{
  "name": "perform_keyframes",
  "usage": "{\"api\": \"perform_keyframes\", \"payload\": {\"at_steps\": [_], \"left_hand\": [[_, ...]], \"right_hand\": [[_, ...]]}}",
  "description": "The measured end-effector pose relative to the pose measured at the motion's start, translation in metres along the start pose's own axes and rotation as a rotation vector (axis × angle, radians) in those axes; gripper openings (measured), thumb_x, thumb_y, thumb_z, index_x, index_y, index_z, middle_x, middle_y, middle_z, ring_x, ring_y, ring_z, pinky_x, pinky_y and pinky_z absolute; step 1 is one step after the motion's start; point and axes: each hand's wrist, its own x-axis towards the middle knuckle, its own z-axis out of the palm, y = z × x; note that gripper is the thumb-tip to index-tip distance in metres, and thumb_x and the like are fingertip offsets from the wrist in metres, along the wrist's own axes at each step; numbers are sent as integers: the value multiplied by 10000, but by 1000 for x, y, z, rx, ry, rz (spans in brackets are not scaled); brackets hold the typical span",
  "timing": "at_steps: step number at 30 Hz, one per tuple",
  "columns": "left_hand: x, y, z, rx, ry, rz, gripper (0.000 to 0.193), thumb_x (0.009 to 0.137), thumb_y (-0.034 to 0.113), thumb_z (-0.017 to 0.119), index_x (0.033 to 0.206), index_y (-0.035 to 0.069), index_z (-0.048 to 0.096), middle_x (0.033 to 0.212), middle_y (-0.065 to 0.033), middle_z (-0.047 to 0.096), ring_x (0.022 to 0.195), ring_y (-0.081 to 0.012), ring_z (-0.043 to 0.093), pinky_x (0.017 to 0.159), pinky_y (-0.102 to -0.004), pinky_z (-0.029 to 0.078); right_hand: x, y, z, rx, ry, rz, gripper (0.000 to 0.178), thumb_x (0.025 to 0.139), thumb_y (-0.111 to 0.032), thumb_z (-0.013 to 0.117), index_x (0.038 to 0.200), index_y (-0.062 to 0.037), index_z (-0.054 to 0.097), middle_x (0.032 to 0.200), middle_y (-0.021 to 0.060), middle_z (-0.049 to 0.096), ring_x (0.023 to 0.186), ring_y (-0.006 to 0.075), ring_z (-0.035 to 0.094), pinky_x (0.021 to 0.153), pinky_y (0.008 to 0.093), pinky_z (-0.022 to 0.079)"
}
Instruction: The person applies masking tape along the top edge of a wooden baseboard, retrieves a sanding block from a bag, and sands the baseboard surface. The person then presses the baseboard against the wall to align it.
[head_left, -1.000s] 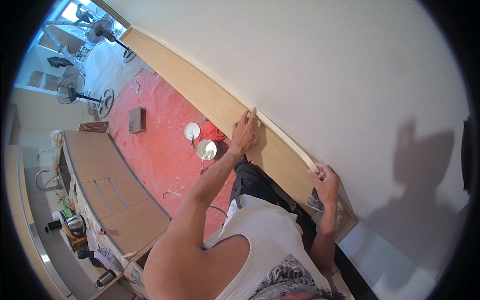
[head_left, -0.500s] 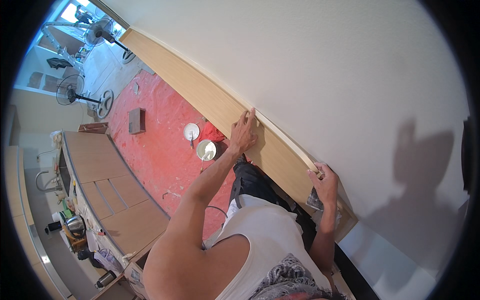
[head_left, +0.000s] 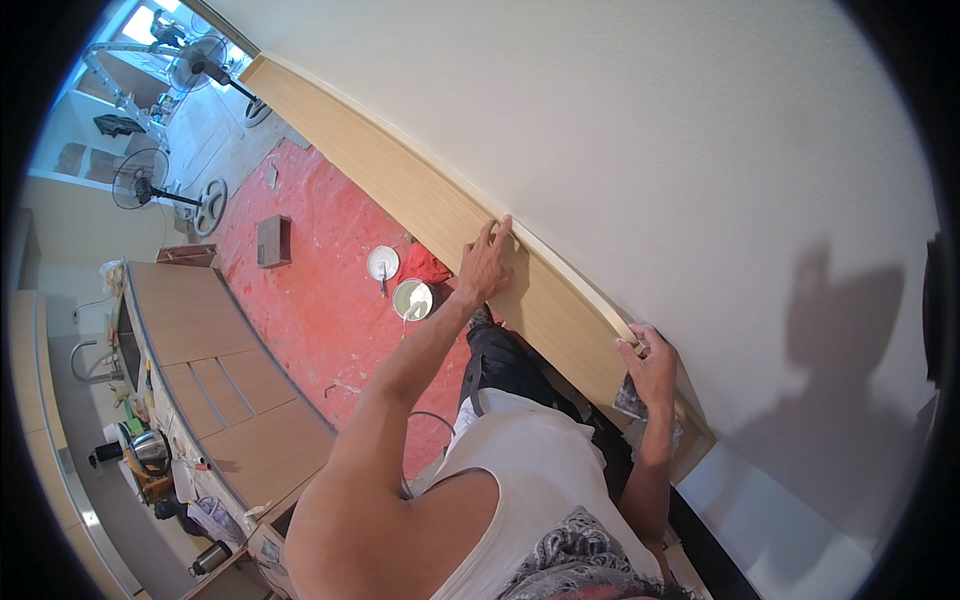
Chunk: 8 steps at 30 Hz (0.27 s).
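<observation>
A long light-wood board (head_left: 385, 185) runs along the foot of the pale wall. At its wall side stands a thin pale wooden strip (head_left: 577, 282). My left hand (head_left: 487, 270) rests on the board with its fingers stretched out, the fingertips touching the strip near the wall. Farther right, my right hand (head_left: 652, 368) pinches the strip's near end between thumb and fingers. Beside the right wrist lies a dark mottled object (head_left: 630, 400) whose kind I cannot make out.
On the red floor sheet (head_left: 320, 320) stand a bucket of white material (head_left: 413, 300), a white round lid or dish (head_left: 382, 263) and a grey block (head_left: 273, 242). A cluttered counter with wooden cabinets (head_left: 180, 315) is at left. Standing fans (head_left: 145, 185) are farther back.
</observation>
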Motion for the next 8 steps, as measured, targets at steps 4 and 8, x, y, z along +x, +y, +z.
{"api": "perform_keyframes", "payload": {"at_steps": [4,8], "left_hand": [[0,-1,0,-9,-6,2,1100,675,167,770,1609,149,188,1489,-172,364,1274,-303,529,1019,-495,447],[-2,5,-1,-4,20,7,1095,684,178,767,1611,153,185,1497,-168,361,1289,-303,520,1026,-494,444]], "right_hand": [[0,0,0,-13,15,-18,376,831,-197,803,1118,25,706,1021,197,744,892,274,724,795,359,547],[-1,3,0,-2,23,-6,371,838,-198,804,1129,11,708,1015,162,747,854,201,685,745,332,528]]}}
